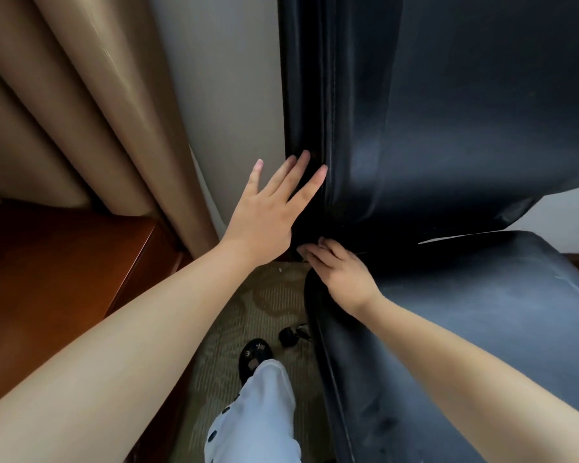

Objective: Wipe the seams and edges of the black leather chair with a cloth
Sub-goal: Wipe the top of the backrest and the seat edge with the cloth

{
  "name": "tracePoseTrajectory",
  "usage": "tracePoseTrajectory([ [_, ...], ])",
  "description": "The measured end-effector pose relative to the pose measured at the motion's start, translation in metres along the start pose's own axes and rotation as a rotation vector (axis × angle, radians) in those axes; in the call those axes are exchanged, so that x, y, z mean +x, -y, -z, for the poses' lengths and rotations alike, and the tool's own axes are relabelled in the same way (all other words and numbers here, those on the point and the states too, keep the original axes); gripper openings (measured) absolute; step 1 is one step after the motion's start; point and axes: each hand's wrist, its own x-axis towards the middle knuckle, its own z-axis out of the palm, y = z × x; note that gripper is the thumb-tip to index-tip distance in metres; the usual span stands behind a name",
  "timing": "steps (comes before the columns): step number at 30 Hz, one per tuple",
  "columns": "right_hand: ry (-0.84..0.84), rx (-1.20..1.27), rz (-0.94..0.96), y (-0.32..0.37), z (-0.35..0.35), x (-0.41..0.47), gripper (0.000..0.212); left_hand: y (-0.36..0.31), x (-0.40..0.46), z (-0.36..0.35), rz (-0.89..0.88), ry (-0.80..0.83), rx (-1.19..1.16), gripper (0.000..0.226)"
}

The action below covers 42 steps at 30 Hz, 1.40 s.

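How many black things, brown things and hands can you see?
Black: 3: chair, shoe, caster
Brown: 2: curtain, wooden cabinet
Hands: 2: left hand, right hand
Total: 7

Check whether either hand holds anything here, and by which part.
Left hand lies flat and open on the chair back's side edge, gripping nothing. Right hand curls into the gap above the seat; any cloth is hidden.
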Motion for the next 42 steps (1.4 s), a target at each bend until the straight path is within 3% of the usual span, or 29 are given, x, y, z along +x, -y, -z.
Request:
tracePoseTrajectory([
  [2, -0.064, -0.125, 0.188, -0.016, 0.008, 0.004, 0.035, 0.002, 0.003, -0.001, -0.001, 0.020, -0.005, 0.089],
  [4, -0.077, -0.271, 0.256, -0.030, 0.006, 0.014, 0.034, 0.000, 0.006, -0.003, 0.008, 0.024, -0.039, 0.084],
  [7, 0.262, -0.412, 0.237, -0.032, -0.018, 0.024, 0.031, -0.004, 0.010, -0.009, 0.026, 0.017, -0.072, 0.085],
  [9, 0.497, -0.362, 0.210, -0.026, -0.028, 0.028, 0.023, -0.005, 0.013, -0.013, 0.025, 0.016, -0.060, 0.091],
  [11, 0.663, -0.444, 0.205, -0.024, -0.032, 0.033, 0.033, -0.004, 0.018, -0.013, 0.008, 0.015, -0.031, 0.093],
  [13, 0.660, -0.543, 0.288, -0.032, -0.038, 0.036, 0.037, -0.002, 0.025, -0.012, 0.003, 0.034, 0.001, 0.094],
  [17, 0.645, -0.546, 0.171, -0.049, -0.021, 0.038, 0.037, -0.012, 0.021, -0.016, 0.068, 0.085, -0.007, 0.087],
  [22, 0.395, -0.596, 0.124, -0.072, -0.003, 0.032, 0.030, -0.036, -0.009, -0.036, 0.044, 0.361, 0.028, 0.075],
  [30, 0.630, -0.327, -0.040, -0.067, 0.006, 0.019, 0.049, -0.056, -0.004, -0.033, 0.055, 0.416, -0.043, 0.063],
  [32, 0.544, -0.285, -0.048, -0.065, 0.012, 0.023, 0.047, -0.064, -0.005, -0.032, 0.090, 0.424, -0.081, 0.061],
  [35, 0.341, -0.386, 0.171, -0.082, 0.002, 0.039, 0.039, -0.082, -0.013, -0.042, 0.153, 0.496, -0.136, 0.060],
  [39, 0.475, -0.439, 0.259, -0.082, -0.017, 0.057, 0.037, -0.094, -0.022, -0.064, 0.058, 0.704, -0.131, 0.078],
  [42, 0.754, -0.427, 0.375, -0.090, -0.046, 0.058, 0.039, -0.093, -0.025, -0.070, -0.014, 0.745, -0.119, 0.085],
])
